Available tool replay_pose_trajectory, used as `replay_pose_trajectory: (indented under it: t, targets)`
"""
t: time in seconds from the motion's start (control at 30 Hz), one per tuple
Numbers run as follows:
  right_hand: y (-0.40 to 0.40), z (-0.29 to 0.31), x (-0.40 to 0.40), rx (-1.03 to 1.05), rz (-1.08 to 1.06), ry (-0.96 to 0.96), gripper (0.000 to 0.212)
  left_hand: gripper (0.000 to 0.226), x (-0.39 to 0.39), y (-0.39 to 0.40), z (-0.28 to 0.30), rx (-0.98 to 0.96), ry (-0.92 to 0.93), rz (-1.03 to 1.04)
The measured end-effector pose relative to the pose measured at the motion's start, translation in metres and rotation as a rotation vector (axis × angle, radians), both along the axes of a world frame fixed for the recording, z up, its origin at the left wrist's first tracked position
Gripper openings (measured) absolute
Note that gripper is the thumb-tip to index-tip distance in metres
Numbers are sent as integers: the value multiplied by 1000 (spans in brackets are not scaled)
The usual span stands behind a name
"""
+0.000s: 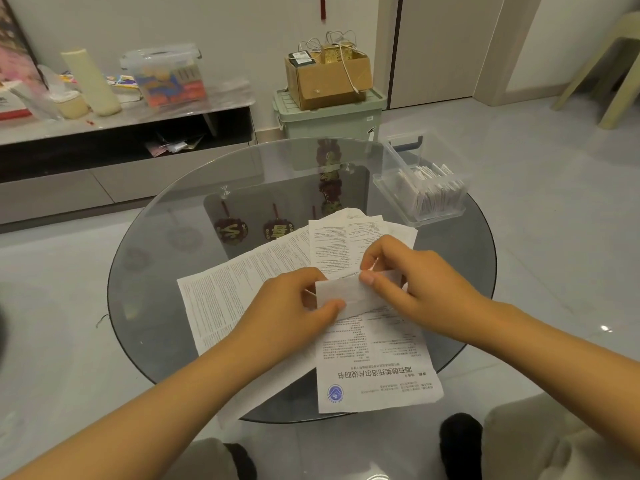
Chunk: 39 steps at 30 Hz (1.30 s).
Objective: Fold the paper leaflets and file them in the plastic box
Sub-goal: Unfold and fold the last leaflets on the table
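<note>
Unfolded leaflets (377, 362) before plastic box (424, 181)

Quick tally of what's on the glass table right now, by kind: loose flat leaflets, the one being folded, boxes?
Flat unfolded leaflets on the glass table: 3 visible (largest, far one, near one with the blue logo)
Folded leaflet held between left hand and right hand: 1
Clear plastic box holding filed leaflets: 1
Total: 5
</note>
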State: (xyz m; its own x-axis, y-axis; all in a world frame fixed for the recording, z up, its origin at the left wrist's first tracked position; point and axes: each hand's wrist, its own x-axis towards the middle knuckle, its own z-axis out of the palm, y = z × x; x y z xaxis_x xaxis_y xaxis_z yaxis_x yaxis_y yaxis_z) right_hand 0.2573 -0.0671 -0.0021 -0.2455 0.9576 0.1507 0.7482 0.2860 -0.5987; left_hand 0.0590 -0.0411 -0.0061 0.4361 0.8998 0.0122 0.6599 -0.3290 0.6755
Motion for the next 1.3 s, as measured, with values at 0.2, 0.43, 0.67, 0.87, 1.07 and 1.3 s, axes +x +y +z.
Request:
replay_pose_trajectory:
  t: [0.2,0.43,0.67,0.87,1.07,1.3]
  targets:
    - [8,-10,-1,-30,-95,-103,59,33,1,4,-5,-16,-12,87]
    - [11,-19,-3,-60,-86,-215,69,68,-2,7,-11,88,151,-12]
    - [14,-11,3,-60,9,-330,37,29,-4,8,-14,239,299,-167]
    - [11,-14,-1,-39,104,-368,44,40,-3,8,-14,274,332,-193]
    - [12,-12,-2,-3,106,-378,35,31,-3,10,-16,281,290,-182]
    - [22,-13,-11,-11,-61,-245,17,20,1,19,-16,221,178,-78]
